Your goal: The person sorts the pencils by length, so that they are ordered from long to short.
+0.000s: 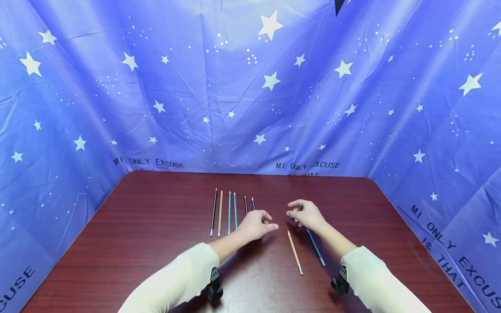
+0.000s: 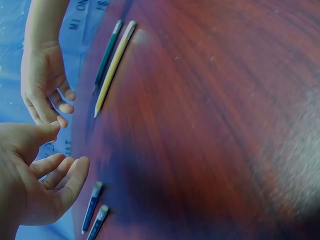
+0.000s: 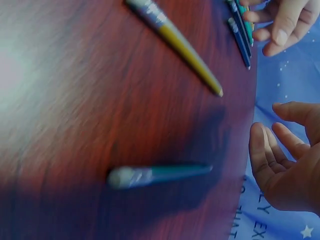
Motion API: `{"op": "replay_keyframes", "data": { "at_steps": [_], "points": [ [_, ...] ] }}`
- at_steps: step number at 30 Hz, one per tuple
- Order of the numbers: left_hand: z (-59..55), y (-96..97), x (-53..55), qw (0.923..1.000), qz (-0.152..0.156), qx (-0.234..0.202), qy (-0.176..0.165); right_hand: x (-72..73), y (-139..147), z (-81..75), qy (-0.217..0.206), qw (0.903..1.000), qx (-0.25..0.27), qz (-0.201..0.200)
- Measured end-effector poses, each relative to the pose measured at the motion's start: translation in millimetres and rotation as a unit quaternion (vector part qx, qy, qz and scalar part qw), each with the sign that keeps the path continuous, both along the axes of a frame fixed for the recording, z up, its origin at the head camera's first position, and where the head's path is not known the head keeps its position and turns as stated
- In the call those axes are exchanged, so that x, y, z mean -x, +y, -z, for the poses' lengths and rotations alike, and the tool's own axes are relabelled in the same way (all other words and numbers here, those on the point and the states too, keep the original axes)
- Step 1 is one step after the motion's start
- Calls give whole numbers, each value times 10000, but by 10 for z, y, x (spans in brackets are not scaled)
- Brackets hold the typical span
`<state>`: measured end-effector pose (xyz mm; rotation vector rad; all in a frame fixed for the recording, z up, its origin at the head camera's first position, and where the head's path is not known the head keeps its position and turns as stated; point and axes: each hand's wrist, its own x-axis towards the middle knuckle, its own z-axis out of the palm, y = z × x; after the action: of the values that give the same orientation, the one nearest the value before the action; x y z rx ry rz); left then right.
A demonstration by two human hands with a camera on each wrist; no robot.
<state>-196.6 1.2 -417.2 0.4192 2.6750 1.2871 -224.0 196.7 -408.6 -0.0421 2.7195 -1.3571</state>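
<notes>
My left hand (image 1: pixel 255 224) hovers above the near ends of two dark pencils (image 1: pixel 245 203), hiding part of them; its fingers are loosely bent and nothing is between them. Opposite it, my right hand (image 1: pixel 307 214) hangs in the air with relaxed, slightly curved fingers, holding nothing. Below the right hand lies a dark green pencil (image 1: pixel 315 248), its tip hidden by the hand. A yellow pencil (image 1: pixel 295 252) rests to its left, eraser end toward me. In the left wrist view, the left palm (image 2: pixel 37 185) shows bare, as does the right palm (image 3: pixel 295 172) in the right wrist view.
Left of the left hand, a black pencil (image 1: pixel 213 213), a tan pencil (image 1: pixel 220 213) and two teal pencils (image 1: pixel 229 212) lie side by side on the brown table (image 1: pixel 156 208). A blue star-patterned cloth (image 1: pixel 235 95) hangs around the table's far and side edges.
</notes>
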Motion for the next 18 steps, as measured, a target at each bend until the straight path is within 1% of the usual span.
{"op": "replay_keyframes", "data": {
  "at_steps": [3,5,9,12,14,18],
  "points": [
    [12,52,-45,9999,40,129,42,-32,93,17,10,10000,-88,-34],
    [17,85,-76,9998,59,194,-28,-54,151,31,-17,9999,-109,-23],
    [38,145,-127,9994,86,322,-71,-112,268,61,-68,9996,-260,-108],
    [68,188,-158,9989,117,460,-37,-166,348,79,-125,9989,-403,-201],
    [88,220,-174,9984,151,542,35,-200,397,88,-148,9985,-462,-267],
    [115,294,-198,9967,199,723,322,-259,478,95,-220,9973,-572,-408]
  ]
}}
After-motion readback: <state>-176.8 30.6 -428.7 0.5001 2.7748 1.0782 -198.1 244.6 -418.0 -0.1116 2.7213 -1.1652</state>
